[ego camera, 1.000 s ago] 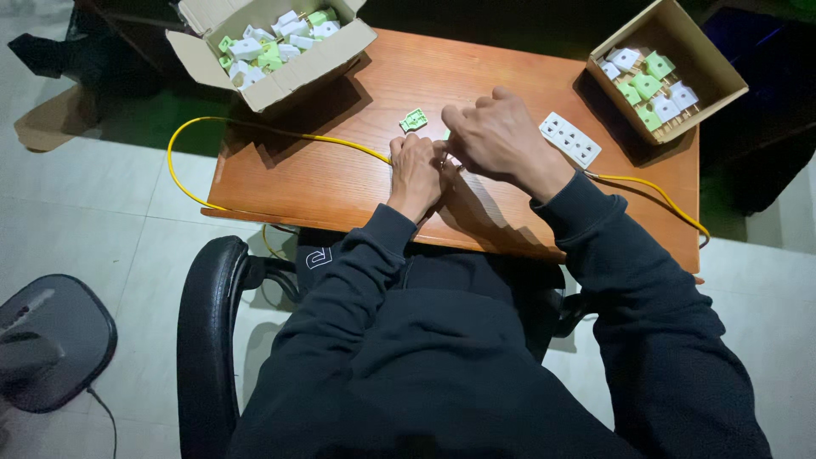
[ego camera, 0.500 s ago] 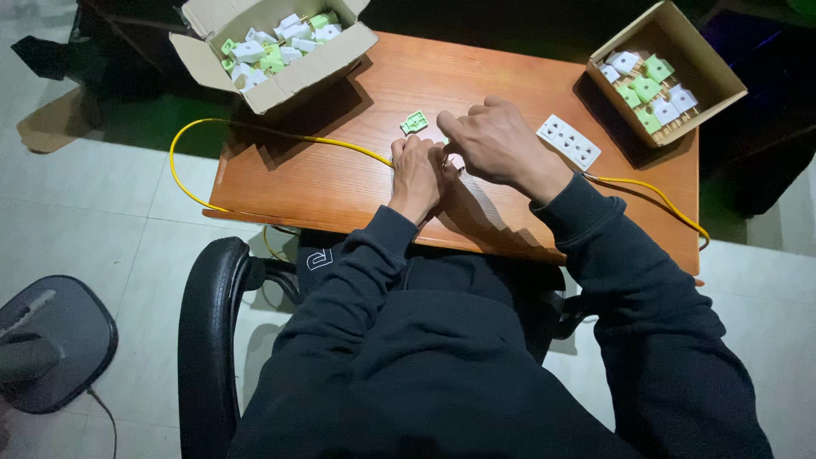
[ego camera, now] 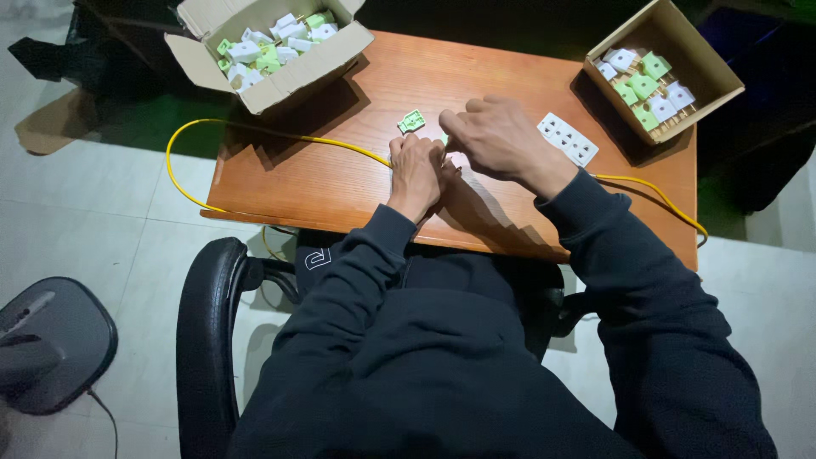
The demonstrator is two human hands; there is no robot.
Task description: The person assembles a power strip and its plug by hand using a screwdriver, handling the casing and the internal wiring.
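I see my left hand (ego camera: 416,172) and right hand (ego camera: 497,140) pinched together on a small green plastic plug part (ego camera: 444,139), apparently mid-assembly on the thin yellow cable (ego camera: 340,144). A loose green plug half (ego camera: 411,121) lies just beyond them; fitting it needs careful alignment.

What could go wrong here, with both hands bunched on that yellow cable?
1. The thin yellow cable loops off the wooden table edge; a snag could tug the work out of the left hand and right hand.
2. The small green plug part lies loose beside the hands and could be knocked away.
3. The open cardboard box of plugs overhangs the table corner and may tip.
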